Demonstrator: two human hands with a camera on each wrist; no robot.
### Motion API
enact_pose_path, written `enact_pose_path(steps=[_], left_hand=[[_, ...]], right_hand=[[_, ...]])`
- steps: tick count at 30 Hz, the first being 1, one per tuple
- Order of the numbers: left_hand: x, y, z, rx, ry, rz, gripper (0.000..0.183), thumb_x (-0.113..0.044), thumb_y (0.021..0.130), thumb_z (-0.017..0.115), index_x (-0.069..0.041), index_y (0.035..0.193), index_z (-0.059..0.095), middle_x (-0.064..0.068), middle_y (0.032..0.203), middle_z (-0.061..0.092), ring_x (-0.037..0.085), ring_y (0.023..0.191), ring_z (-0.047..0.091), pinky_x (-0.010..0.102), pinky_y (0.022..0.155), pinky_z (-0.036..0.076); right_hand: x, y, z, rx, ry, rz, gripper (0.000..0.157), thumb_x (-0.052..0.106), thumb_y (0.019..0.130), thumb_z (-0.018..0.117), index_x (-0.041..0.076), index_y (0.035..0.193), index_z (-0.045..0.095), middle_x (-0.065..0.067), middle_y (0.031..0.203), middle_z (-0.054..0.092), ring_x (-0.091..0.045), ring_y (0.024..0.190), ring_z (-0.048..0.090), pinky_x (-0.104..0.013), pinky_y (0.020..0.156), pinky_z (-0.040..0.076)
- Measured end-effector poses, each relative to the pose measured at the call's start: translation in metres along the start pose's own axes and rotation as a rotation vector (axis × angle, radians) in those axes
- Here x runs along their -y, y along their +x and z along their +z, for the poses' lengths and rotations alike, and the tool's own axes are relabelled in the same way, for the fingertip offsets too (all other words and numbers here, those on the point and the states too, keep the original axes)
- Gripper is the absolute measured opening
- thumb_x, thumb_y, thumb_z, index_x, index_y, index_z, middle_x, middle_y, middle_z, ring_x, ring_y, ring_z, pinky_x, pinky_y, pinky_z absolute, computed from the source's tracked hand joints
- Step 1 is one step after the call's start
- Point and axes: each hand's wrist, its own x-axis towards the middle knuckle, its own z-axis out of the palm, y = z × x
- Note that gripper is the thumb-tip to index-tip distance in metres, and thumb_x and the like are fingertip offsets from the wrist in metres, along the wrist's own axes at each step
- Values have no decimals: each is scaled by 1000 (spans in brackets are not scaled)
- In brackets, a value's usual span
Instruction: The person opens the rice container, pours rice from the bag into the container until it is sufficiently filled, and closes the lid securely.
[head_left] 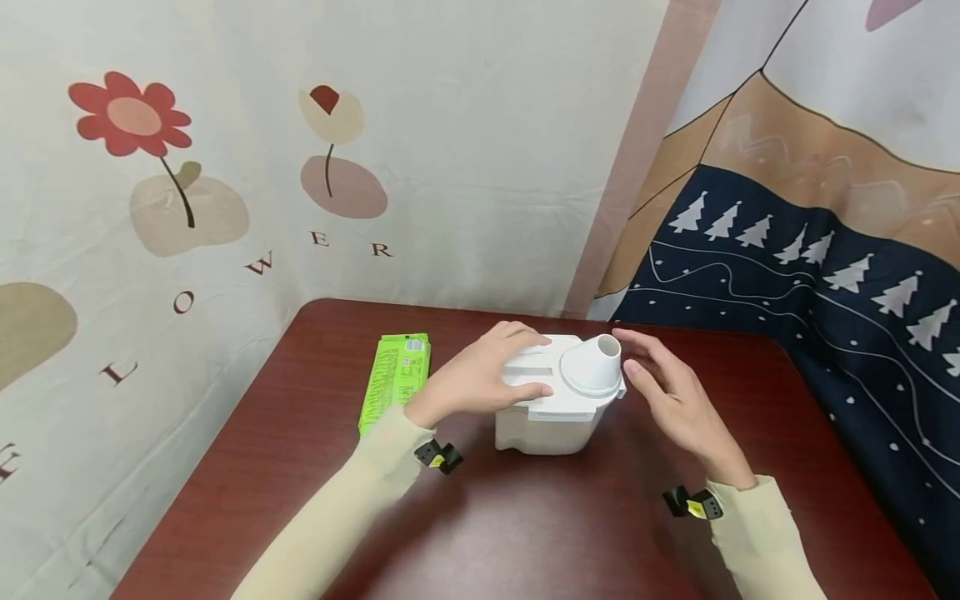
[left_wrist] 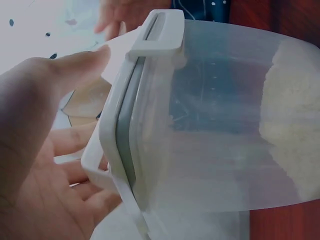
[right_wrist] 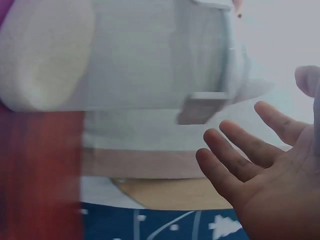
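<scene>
A translucent storage container (head_left: 551,433) with a white lid (head_left: 557,402) stands on the table. On the lid's right side rises a cone-shaped spout (head_left: 597,367) with an open top. My left hand (head_left: 483,367) spans the left part of the lid and grips it, thumb toward the front and fingers at the back. In the left wrist view, a white side clip (left_wrist: 162,32) and pale, fine-grained contents (left_wrist: 295,115) show. My right hand (head_left: 675,400) is beside the spout, fingers extended and apart from the container, its palm turned inward in the right wrist view.
Left of the container a bright green printed packet (head_left: 396,375) lies flat on the dark red-brown table (head_left: 525,533). A pale printed curtain (head_left: 465,167) hangs behind the table, and a navy one with trees (head_left: 810,275) hangs at the right.
</scene>
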Motion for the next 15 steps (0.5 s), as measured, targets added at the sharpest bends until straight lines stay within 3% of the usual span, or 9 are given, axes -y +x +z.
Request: enact_pose_path(steps=[3, 6, 8, 10, 12, 15], left_hand=[[6, -4, -1, -67, -77, 10, 58, -40, 89, 79, -18, 139, 60, -2, 139, 57, 16, 136, 46, 40, 115, 43], [13, -10, -1, -141, -125, -21, 59, -42, 89, 79, -23, 141, 59, -2, 144, 55, 18, 140, 46, 45, 116, 42], [18, -14, 0, -182, -162, -47, 59, -42, 90, 78, -25, 143, 58, -3, 145, 56, 18, 139, 48, 46, 115, 44], [24, -19, 1, -214, -203, -74, 58, -42, 91, 77, -28, 143, 57, -4, 144, 57, 17, 137, 51, 46, 114, 45], [29, -23, 2, -237, -236, -95, 57, -42, 92, 76, -29, 144, 56, -6, 142, 58, 16, 136, 53, 46, 114, 46], [37, -30, 6, -261, -315, -124, 55, -39, 95, 73, -28, 145, 54, -5, 141, 59, 17, 136, 55, 45, 115, 46]], right_hand=[[10, 2, -3, -7, -59, -50, 52, 26, 104, 62, 33, 152, 46, 1, 153, 52, -22, 136, 54, -4, 104, 39], [22, 5, -5, 0, -130, -94, 59, 27, 99, 70, 35, 152, 46, 3, 156, 49, -21, 142, 47, -29, 119, 40], [29, 7, -4, 10, -170, -132, 63, 26, 96, 74, 34, 152, 47, 3, 157, 48, -22, 143, 44, -50, 119, 40], [36, 9, -3, 28, -208, -176, 65, 27, 93, 77, 32, 151, 48, 1, 158, 46, -25, 145, 42, -63, 114, 40], [42, 10, -1, 40, -251, -229, 66, 27, 91, 79, 28, 150, 50, 0, 159, 45, -23, 142, 43, -54, 107, 48], [53, 14, 4, 61, -318, -306, 67, 29, 88, 82, 24, 148, 53, -1, 158, 45, -21, 141, 43, -47, 103, 52]])
